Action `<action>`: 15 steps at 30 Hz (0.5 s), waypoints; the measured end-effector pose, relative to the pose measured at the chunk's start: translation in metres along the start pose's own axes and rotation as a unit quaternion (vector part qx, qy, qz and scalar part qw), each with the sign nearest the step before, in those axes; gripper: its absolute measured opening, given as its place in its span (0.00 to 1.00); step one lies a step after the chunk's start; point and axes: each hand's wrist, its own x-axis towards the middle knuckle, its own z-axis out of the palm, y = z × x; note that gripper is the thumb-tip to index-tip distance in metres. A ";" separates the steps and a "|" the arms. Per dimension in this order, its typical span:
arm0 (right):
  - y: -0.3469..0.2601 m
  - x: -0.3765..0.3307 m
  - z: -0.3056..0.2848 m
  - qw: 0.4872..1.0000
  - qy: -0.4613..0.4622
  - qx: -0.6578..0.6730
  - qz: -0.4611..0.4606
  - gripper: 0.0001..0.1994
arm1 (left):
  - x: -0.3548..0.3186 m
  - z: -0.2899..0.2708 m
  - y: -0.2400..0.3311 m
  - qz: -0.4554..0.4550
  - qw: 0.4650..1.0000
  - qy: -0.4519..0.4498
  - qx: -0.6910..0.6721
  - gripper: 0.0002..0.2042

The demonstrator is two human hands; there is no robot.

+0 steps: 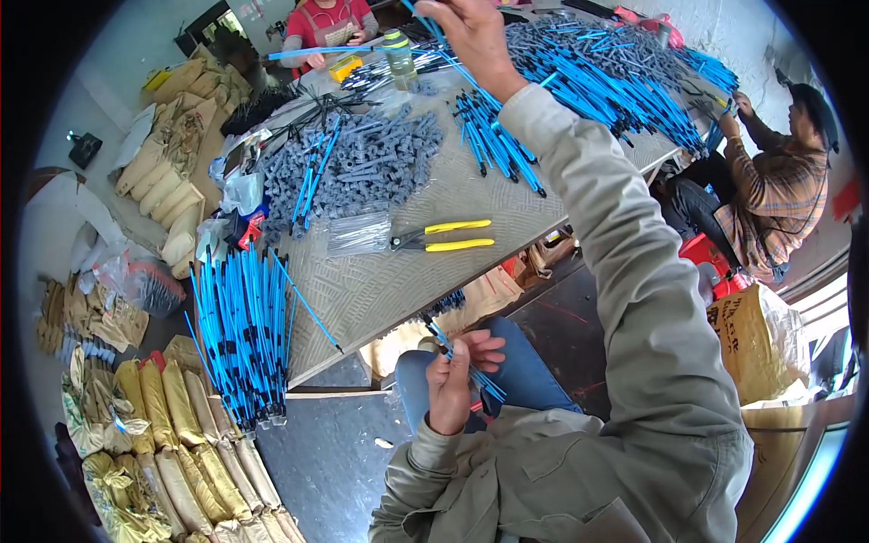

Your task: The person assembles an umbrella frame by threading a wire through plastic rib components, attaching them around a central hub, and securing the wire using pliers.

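My left hand (pixel 457 382) is low in front of my lap, its thumb pressed against a few thin blue rods (pixel 491 389) with black fittings. The other fingers curl loosely behind them. High over the table's far side, my right hand (pixel 472 43) is raised with fingers bent round a long blue rod (pixel 429 25) that slants down past the wrist. Below that arm lies a loose group of blue rods (pixel 493 136). Near the table's front edge rest yellow-handled pliers (pixel 457 235) beside a bundle of thin clear strips (pixel 358 235).
Grey plastic parts (pixel 362 163) are heaped on the table (pixel 398 281). More blue rods (pixel 597 81) pile up at the back right; a big bundle (pixel 240 335) stands at the left edge. A bottle (pixel 399 59) stands farther back. Two people work at the far side and right.
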 end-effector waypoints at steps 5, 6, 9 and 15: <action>0.038 -0.001 0.001 0.935 -0.338 -0.106 0.020 0.10 | -0.005 -0.012 0.000 -0.002 1.000 0.001 -0.025 0.21; 0.051 -0.010 -0.008 0.918 -0.337 -0.209 0.003 0.11 | -0.006 -0.012 0.001 -0.005 1.000 0.001 -0.025 0.21; 0.082 -0.050 -0.047 0.861 -0.332 -0.383 0.040 0.13 | -0.003 -0.012 0.000 -0.013 1.000 -0.004 -0.027 0.21; 0.032 -0.062 -0.101 0.918 -0.045 -0.337 0.204 0.11 | 0.002 -0.014 -0.004 -0.025 0.999 -0.004 -0.027 0.22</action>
